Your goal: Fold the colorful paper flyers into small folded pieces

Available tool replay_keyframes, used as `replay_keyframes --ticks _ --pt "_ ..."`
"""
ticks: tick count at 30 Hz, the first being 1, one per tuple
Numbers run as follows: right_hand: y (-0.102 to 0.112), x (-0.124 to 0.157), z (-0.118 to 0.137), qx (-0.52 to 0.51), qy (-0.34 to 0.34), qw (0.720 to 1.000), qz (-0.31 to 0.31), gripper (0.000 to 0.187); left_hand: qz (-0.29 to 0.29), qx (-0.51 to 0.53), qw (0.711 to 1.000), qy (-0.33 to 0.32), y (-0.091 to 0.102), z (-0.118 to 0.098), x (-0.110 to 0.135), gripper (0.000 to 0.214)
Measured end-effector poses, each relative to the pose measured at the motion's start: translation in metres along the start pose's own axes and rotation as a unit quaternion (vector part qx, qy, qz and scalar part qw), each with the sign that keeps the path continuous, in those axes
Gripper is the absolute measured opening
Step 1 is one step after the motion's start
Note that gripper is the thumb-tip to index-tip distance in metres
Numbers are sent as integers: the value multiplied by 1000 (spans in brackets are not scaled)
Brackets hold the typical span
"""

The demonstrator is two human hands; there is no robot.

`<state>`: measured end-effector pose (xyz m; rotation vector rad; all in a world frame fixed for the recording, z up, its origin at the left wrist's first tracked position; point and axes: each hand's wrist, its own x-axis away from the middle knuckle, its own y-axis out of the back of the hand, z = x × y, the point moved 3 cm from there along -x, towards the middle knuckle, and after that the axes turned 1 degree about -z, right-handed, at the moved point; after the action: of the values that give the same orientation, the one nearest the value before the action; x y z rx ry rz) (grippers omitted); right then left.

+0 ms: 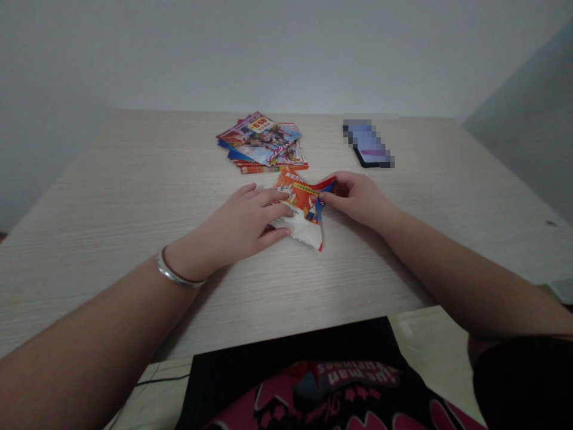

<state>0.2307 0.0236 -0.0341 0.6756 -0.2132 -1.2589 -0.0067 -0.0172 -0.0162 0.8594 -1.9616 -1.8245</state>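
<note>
A folded piece of printed paper (pixel 304 200), orange, white and blue with pointed corners, lies on the table in front of me. My left hand (pixel 250 224) rests on its left side, fingers spread over the orange and white parts. At the upper right, my right hand (pixel 358 197) pinches a red and blue corner between thumb and fingers. The right fingertips are partly hidden behind that corner. Some of the paper's left edge is covered by my left fingers.
Beyond the paper lies a loose stack of colourful printed sheets (pixel 259 140). A phone (pixel 369 143), partly pixelated, is at the back right. The pale wood-grain table (pixel 134 179) reaches a plain wall (pixel 286 54).
</note>
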Motion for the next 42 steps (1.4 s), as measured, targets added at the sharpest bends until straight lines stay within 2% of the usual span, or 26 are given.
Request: replay_keyframes --ticks 4,12,15,18,21,26,28,36,42 --pt "0 -2 0 -10 -22 1000 -2 16 -22 -16 999 21 -1 0 0 51" --pt "3 -2 5 4 -31 999 -7 18 3 -59 998 29 -2 0 1 41" --pt "2 -2 5 2 -32 999 -19 22 -12 -46 999 26 -3 0 1 49" --pt "0 -2 7 19 -26 999 -36 17 -35 -29 999 11 -3 -1 2 62" --pt "-2 -1 11 35 -9 998 -52 12 -61 -14 998 -14 -2 -5 0 61" --pt "-4 2 17 51 27 997 -43 14 -136 -20 989 -57 4 -16 -3 31" --pt "-5 3 18 59 49 996 -36 15 -155 -21 985 -68 6 -20 -5 27" --pt "-4 5 23 59 123 991 -11 29 -163 -35 978 -128 11 -24 -6 24" --pt "4 6 19 80 189 979 -11 19 -153 17 985 -74 11 -5 -3 17"
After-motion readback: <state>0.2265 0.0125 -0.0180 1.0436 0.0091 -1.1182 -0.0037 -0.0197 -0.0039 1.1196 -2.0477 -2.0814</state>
